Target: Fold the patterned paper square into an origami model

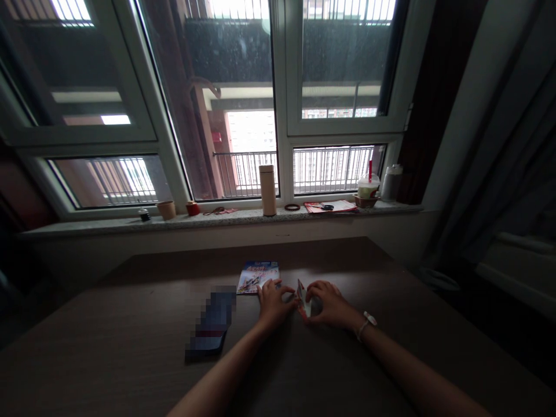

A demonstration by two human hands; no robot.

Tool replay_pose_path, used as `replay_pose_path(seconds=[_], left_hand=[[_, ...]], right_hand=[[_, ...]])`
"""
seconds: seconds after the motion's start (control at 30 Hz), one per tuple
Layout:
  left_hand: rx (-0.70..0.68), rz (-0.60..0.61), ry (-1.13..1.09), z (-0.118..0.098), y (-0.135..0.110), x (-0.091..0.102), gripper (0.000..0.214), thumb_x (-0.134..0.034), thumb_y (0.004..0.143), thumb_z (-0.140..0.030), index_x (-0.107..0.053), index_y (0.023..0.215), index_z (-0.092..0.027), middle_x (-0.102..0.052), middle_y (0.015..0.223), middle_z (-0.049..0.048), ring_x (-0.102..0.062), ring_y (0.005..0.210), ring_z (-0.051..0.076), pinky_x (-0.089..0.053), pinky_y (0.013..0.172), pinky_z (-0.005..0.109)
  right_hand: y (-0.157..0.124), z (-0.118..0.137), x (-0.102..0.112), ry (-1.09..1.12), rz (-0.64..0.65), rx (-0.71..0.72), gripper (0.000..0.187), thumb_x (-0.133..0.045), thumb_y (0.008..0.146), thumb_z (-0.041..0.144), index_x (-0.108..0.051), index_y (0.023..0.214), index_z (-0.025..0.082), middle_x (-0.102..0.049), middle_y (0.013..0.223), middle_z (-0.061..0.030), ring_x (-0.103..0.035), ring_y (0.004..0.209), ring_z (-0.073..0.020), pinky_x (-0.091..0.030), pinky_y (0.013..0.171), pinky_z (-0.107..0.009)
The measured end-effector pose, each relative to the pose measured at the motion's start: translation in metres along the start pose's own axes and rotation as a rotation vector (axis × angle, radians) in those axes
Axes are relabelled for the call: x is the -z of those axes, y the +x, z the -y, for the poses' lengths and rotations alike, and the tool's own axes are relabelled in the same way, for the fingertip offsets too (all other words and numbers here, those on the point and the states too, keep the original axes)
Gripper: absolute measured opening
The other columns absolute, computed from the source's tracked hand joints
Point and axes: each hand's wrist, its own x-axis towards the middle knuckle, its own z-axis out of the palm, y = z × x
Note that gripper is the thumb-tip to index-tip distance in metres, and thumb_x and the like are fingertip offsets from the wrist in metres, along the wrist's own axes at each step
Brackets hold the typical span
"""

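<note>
Over the table, a small folded card or paper packet (304, 304) with red and pale faces stands partly opened between my two hands. My right hand (332, 302), with a bracelet at the wrist, curls its thumb and fingers around the right side of it. The thumb and forefinger of my left hand (274, 302) close in at its left edge; its other fingers reach the lower right corner of a colourful printed leaflet (256, 277), which lies flat. Left of my hands is a dark phone-like slab (212, 327), blurred by pixels.
The dark wooden table (130, 324) ends below a windowsill. Along the sill stand a tan bottle (268, 191), a paper cup (165, 209), a red jar (192, 208), a drink cup with straw (368, 186) and a white bottle (392, 182). Scissors (326, 207) rest on red-edged papers (343, 206).
</note>
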Motion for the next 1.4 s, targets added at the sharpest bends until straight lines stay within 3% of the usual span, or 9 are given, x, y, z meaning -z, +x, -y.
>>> replay_pose_path(seconds=[0.33,0.43,0.57,0.67,0.77,1.1,1.4], left_hand=[[-0.019,-0.012,-0.023,0.001,-0.001,-0.001,0.026,-0.075,0.074,-0.039,-0.075,0.099,-0.034,-0.051,0.135,0.0040,-0.031,0.137,0.034,-0.010,0.116,0.055],[-0.022,-0.012,-0.027,0.001,-0.002,-0.001,0.026,-0.075,0.074,-0.040,-0.074,0.099,-0.033,-0.050,0.135,0.0043,-0.031,0.137,0.033,-0.009,0.116,0.055],[-0.027,0.008,-0.027,0.001,-0.003,0.000,0.030,-0.077,0.071,-0.042,-0.074,0.099,-0.033,-0.049,0.137,0.0046,-0.029,0.138,0.033,-0.007,0.115,0.056],[-0.037,0.043,-0.029,0.000,-0.004,0.002,0.036,-0.079,0.067,-0.043,-0.074,0.101,-0.034,-0.048,0.139,0.0047,-0.028,0.138,0.034,-0.005,0.115,0.056],[-0.036,0.057,-0.026,-0.001,-0.004,0.004,0.037,-0.079,0.067,-0.044,-0.073,0.102,-0.034,-0.048,0.140,0.0045,-0.029,0.138,0.034,-0.004,0.115,0.056],[-0.044,0.056,-0.029,-0.002,-0.003,0.004,0.037,-0.080,0.067,-0.042,-0.073,0.102,-0.035,-0.048,0.140,0.0036,-0.030,0.137,0.033,-0.005,0.114,0.056],[-0.058,0.073,-0.027,-0.001,-0.003,0.003,0.037,-0.079,0.067,-0.043,-0.073,0.103,-0.034,-0.046,0.141,0.0045,-0.029,0.138,0.033,-0.006,0.115,0.057]], right_hand=[[-0.001,-0.010,-0.003,0.053,0.037,0.016,0.053,-0.085,0.050,0.046,-0.065,0.097,0.029,-0.055,0.125,-0.0030,-0.044,0.122,-0.0285,-0.019,0.112,-0.048],[0.001,-0.013,-0.006,0.115,-0.012,0.015,0.043,-0.082,0.057,0.049,-0.067,0.092,0.028,-0.058,0.121,-0.0028,-0.047,0.120,-0.0282,-0.021,0.111,-0.048],[0.007,-0.018,-0.011,0.266,-0.169,-0.070,0.025,-0.068,0.075,0.044,-0.065,0.088,0.023,-0.066,0.099,-0.0037,-0.056,0.105,-0.0243,-0.039,0.098,-0.039],[0.011,-0.018,-0.015,0.332,-0.255,-0.088,0.027,-0.066,0.076,0.036,-0.064,0.098,0.021,-0.066,0.104,-0.0053,-0.056,0.105,-0.0235,-0.042,0.095,-0.036],[0.013,-0.015,-0.018,0.333,-0.256,-0.045,0.030,-0.065,0.077,0.035,-0.065,0.103,0.021,-0.066,0.107,-0.0056,-0.054,0.108,-0.0234,-0.040,0.097,-0.036],[0.022,-0.013,-0.026,0.263,-0.239,-0.091,0.016,-0.061,0.076,0.035,-0.067,0.083,0.022,-0.068,0.095,-0.0031,-0.056,0.103,-0.0242,-0.038,0.096,-0.036],[0.025,-0.009,-0.025,0.279,-0.305,-0.158,0.029,-0.053,0.082,0.047,-0.067,0.076,0.022,-0.069,0.089,-0.0039,-0.059,0.098,-0.0241,-0.040,0.092,-0.035]])
